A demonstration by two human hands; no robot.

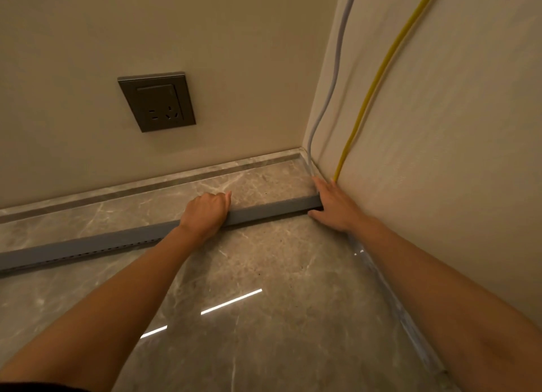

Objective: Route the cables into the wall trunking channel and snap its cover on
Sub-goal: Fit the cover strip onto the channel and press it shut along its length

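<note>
A long grey trunking channel (272,208) lies on the marble floor, running from the left edge toward the corner. My left hand (206,211) is curled over its top near the middle, gripping it. My right hand (334,205) holds the channel's right end beside the right wall, fingers spread around it. A pale grey cable (331,86) and a yellow cable (378,78) hang down the right wall into the corner. Their lower ends disappear behind my right hand. Small perforations show along the channel's lower edge at the left.
A dark grey wall socket (157,101) sits on the back wall above a marble skirting (140,183). The glossy marble floor (264,274) reflects ceiling lights. A skirting strip (393,300) runs along the right wall under my right forearm.
</note>
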